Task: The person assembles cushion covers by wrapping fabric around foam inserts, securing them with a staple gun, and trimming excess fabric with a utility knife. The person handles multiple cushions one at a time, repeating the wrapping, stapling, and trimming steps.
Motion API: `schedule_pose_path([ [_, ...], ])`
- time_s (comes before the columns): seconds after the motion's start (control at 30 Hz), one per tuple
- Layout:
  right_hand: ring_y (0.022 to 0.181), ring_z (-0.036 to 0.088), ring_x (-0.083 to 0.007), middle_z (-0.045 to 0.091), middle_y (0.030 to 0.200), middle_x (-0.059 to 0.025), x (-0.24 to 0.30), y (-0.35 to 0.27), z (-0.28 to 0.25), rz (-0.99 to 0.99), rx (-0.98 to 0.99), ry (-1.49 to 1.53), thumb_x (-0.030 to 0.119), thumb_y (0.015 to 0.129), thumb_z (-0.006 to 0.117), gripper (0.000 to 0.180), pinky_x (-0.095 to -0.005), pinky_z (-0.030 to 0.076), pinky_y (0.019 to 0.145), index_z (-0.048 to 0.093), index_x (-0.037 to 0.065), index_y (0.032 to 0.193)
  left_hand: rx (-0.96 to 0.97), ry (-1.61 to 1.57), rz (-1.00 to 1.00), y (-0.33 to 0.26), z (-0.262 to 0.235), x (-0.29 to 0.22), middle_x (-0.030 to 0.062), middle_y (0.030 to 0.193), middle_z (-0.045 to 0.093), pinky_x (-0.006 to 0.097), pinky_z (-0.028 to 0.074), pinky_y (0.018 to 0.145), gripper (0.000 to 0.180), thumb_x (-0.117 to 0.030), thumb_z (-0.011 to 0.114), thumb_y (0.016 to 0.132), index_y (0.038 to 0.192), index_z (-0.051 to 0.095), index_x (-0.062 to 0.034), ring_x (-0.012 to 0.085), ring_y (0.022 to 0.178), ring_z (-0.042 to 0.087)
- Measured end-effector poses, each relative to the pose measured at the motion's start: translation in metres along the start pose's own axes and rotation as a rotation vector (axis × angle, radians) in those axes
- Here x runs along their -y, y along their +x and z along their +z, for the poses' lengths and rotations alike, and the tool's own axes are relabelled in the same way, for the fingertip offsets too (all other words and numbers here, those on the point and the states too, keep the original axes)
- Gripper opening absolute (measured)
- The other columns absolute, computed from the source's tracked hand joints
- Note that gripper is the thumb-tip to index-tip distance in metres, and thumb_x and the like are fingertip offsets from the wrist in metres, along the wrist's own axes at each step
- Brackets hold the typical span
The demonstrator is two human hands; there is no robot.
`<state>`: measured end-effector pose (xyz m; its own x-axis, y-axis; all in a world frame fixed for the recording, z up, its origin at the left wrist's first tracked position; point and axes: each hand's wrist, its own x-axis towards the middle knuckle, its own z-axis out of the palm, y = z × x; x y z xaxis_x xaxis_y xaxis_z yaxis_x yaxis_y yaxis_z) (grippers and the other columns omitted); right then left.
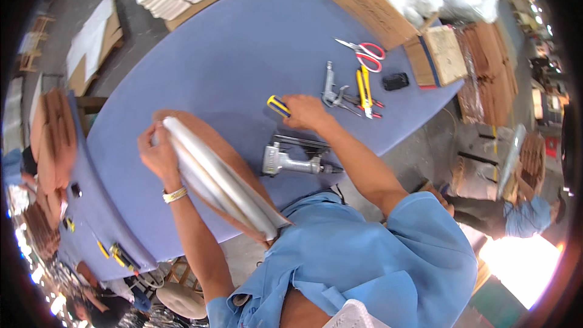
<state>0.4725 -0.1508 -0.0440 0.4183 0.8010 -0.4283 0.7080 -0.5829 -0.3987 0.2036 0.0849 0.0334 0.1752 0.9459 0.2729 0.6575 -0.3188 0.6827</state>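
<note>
The wide blue-covered worktable [243, 42] carries everything here, so places are given from it. Largest of the things on it is the flat brown cardboard-backed bundle with a white plastic-wrapped edge [218, 176], which leans on the table's near edge and tilts up toward the person's chest. It looks stiff but thin, probably light for its size. The glossy wrap along its edge is likely slippery, so the bare cardboard face or the corners seem the surer places to grip; its length suggests it would flex or swing if held at one end only.

The left hand [159, 152] is curled round the bundle's far upper end, fingers wrapped over the white edge and closed on it.

Beside the bundle, near the table's near edge, lies a grey metal pneumatic stapler [291, 161], untouched.

The right hand [306, 112] rests toward the table's middle, fingers bent round a small yellow-and-blue utility knife [278, 106], whose tip pokes out leftward. A small, hard, light tool, it is best held by the body, away from the blade.
</note>
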Motion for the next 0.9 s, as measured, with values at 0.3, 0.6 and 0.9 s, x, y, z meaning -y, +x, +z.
schedule_pose_path([
  [0.3,0.098,0.072,-0.0322,0.074,0.107,-0.0135,-0.121,-0.063,-0.007,0.309,-0.558,0.276,0.033,0.09,0.076,0.033,-0.0445,0.056,0.086,0.071,0.009,0.112,-0.028,0.074,0.062,-0.003,0.023,-0.01,0.0142,0.104,0.071,0.04,0.051,0.091,0.024,-0.023,0.072,0.096,0.101,0.072,0.0003,0.0278,0.1,0.067],
  [0.6,0.105,0.072,-0.0325,0.073,0.113,-0.0188,-0.225,-0.046,0.001,0.459,-0.518,0.154,0.021,0.08,0.085,0.052,-0.0398,0.054,0.091,0.065,0.001,0.123,-0.005,0.023,0.191,-0.006,0.014,-0.015,0.0144,0.114,0.067,0.041,0.052,0.092,0.029,-0.009,0.069,0.093,0.121,0.067,-0.003,0.0304,0.108,0.063],
  [0.9,0.056,0.043,-0.0055,0.052,0.076,0.0005,0.024,-0.003,-0.102,-0.141,-0.536,1.494,0.008,0.094,0.076,0.024,-0.0271,0.04,0.047,0.054,0.011,0.103,0.091,-0.039,0.045,-0.017,0.013,-0.018,0.0194,0.125,0.064,0.045,0.052,0.097,0.057,-0.014,0.069,0.093,0.147,0.054,-0.0046,0.034,0.114,0.062],
])
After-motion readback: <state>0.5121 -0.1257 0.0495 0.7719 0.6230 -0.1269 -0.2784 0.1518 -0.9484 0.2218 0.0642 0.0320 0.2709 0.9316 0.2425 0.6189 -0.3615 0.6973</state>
